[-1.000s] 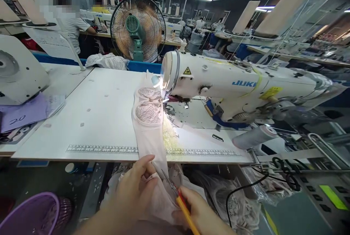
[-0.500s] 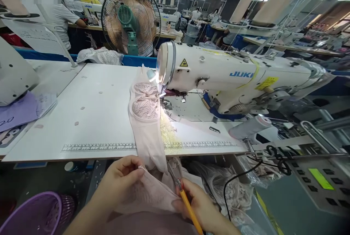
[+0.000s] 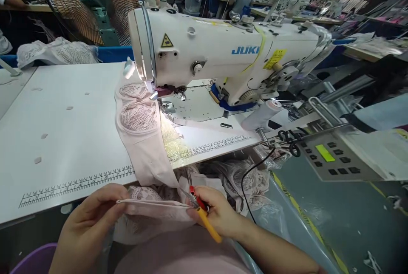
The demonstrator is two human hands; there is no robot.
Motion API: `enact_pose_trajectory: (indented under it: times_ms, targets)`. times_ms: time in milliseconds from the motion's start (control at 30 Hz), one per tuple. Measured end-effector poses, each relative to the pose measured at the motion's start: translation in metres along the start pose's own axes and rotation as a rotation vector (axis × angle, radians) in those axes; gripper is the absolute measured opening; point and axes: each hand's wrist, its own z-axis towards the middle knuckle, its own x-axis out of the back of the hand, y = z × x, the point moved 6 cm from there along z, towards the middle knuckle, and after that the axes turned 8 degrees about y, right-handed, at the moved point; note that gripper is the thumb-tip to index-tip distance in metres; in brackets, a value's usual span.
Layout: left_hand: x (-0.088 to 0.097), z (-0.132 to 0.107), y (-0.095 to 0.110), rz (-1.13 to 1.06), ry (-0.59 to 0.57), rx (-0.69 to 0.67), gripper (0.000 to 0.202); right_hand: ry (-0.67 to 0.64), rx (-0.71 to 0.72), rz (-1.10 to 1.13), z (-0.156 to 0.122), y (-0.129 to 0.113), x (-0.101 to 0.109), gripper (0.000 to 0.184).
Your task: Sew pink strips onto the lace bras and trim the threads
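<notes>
A pale pink lace bra piece [image 3: 140,125] lies on the white sewing table [image 3: 63,138], running from under the needle of the white JUKI sewing machine [image 3: 223,57] down over the table's front edge. My left hand [image 3: 92,218] pinches the hanging fabric's edge at the left. My right hand [image 3: 213,214] pinches the same edge at the right and also holds thread snips with a yellow and red handle [image 3: 204,216]. The fabric edge is stretched taut between both hands.
A large fan [image 3: 86,2] stands behind the table, beside a heap of white lace pieces [image 3: 54,53]. The machine's control panel [image 3: 328,159] sits at the right. More lace fabric [image 3: 251,180] hangs under the table. A purple basket [image 3: 32,261] is at lower left.
My view has swung right and closer to the machine. Both hands have moved apart and pulled the fabric edge straight between them; the snips stay in my right hand.
</notes>
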Motion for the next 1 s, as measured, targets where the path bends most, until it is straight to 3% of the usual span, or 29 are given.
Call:
enact_pose_trajectory:
  times_ms: [200, 367, 533, 633, 700, 900, 1000]
  targets:
    - [0.006, 0.002, -0.007, -0.038, -0.069, 0.009, 0.012, -0.12, -0.071, 0.075, -0.001, 0.003, 0.0, 0.033]
    - [-0.006, -0.007, 0.003, -0.009, -0.11, 0.019, 0.006, -0.138, -0.09, -0.027, 0.009, 0.011, -0.001, 0.032]
    - [-0.028, -0.024, 0.023, 0.02, -0.19, -0.046, 0.008, -0.021, 0.073, -0.089, 0.022, 0.003, 0.006, 0.011]
    - [-0.031, -0.028, 0.025, 0.008, -0.224, -0.045, 0.008, -0.041, 0.241, 0.061, 0.024, -0.01, -0.001, 0.023]
    - [-0.029, -0.026, 0.022, -0.007, -0.214, -0.024, 0.006, -0.077, 0.303, 0.145, 0.024, -0.014, -0.009, 0.023]
    - [-0.02, -0.013, 0.007, -0.054, -0.115, 0.13, 0.01, -0.137, 0.186, 0.24, 0.021, 0.002, -0.027, 0.016]
    - [-0.019, -0.008, 0.003, -0.087, -0.09, 0.156, 0.013, -0.153, 0.217, 0.221, 0.019, 0.004, -0.028, 0.021]
